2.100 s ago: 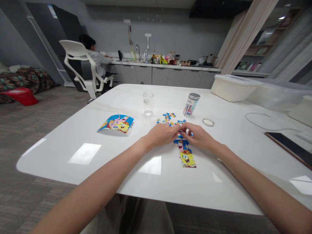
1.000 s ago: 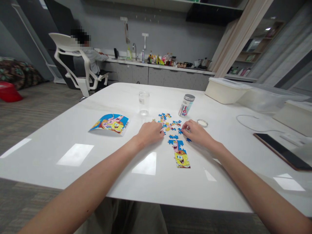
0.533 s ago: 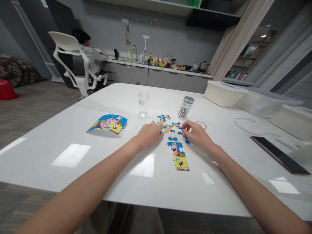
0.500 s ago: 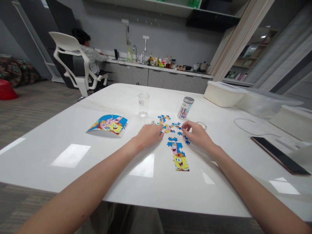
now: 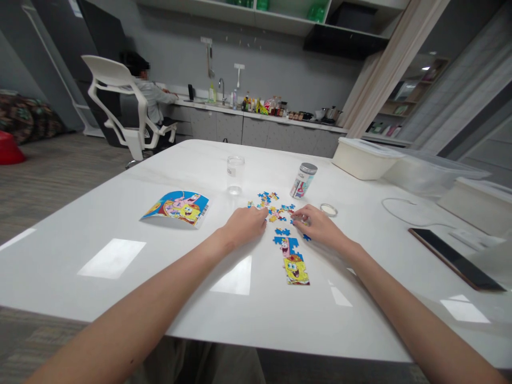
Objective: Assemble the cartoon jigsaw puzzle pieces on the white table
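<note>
Loose jigsaw puzzle pieces (image 5: pixel 276 214) lie in a small pile on the white table (image 5: pixel 168 288). My left hand (image 5: pixel 247 226) rests at the pile's left side, fingers curled in; whatever is under the fingertips is hidden. At the pile's right, my right hand (image 5: pixel 316 225) has thumb and forefinger close together at a small blue puzzle piece (image 5: pixel 292 222). Nearer to me lies a joined puzzle section (image 5: pixel 295 262) showing a yellow and a pink cartoon figure. Just above it are blue pieces (image 5: pixel 282 232). A curled picture sheet (image 5: pixel 178 207) lies left of my left hand.
Behind the pile stand a clear open jar (image 5: pixel 235 176) and a lidded printed jar (image 5: pixel 303 181). A ring-shaped object (image 5: pixel 328 209) lies beyond my right hand. Boxes (image 5: pixel 366 158), a cable and a dark tablet-like device (image 5: pixel 454 258) occupy the right. A person (image 5: pixel 154 98) sits at the far counter.
My right hand has shifted slightly left and towards me, its fingertips now lower beside the pile. My left hand stays in nearly the same place. The camera view has tilted slightly.
</note>
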The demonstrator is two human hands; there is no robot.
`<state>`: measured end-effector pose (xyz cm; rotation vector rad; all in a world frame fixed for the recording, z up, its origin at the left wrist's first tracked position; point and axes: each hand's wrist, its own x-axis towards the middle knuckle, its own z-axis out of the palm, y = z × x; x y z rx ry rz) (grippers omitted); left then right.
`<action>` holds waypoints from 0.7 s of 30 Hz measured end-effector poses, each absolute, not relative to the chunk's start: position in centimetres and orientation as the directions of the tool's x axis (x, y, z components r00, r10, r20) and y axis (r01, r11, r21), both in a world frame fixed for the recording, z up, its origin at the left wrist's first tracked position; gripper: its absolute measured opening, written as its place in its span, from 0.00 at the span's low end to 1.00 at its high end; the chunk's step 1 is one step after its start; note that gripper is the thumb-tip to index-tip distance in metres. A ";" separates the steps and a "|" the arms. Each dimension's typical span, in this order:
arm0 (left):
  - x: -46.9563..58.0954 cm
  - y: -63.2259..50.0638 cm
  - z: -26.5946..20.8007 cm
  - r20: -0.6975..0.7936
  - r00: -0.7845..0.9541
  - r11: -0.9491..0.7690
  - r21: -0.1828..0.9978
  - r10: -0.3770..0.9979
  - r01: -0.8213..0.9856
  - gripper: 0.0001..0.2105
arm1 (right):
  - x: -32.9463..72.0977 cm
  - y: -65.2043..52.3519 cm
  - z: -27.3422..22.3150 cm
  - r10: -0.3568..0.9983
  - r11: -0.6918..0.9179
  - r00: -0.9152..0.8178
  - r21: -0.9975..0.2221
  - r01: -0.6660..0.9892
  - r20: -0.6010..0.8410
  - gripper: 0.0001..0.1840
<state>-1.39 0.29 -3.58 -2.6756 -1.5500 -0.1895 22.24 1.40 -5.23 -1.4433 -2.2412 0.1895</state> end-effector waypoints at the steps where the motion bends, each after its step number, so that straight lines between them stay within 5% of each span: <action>1: -1.4 0.3 -3.6 0.129 0.500 -0.507 0.021 0.856 0.862 0.12 | 22.2 1.4 -5.2 0.890 0.441 -0.348 -0.356 0.824 0.296 0.08; 14: -2.0 0.4 -3.1 0.137 0.411 -0.421 0.054 0.901 0.905 0.14 | 23.0 1.9 -5.2 0.882 0.452 -0.315 -0.440 0.776 0.351 0.08; 21: -1.9 0.4 -3.2 0.151 0.425 -0.437 0.051 0.892 0.898 0.14 | 23.4 2.0 -4.9 0.908 0.381 -0.272 -0.359 0.852 0.318 0.09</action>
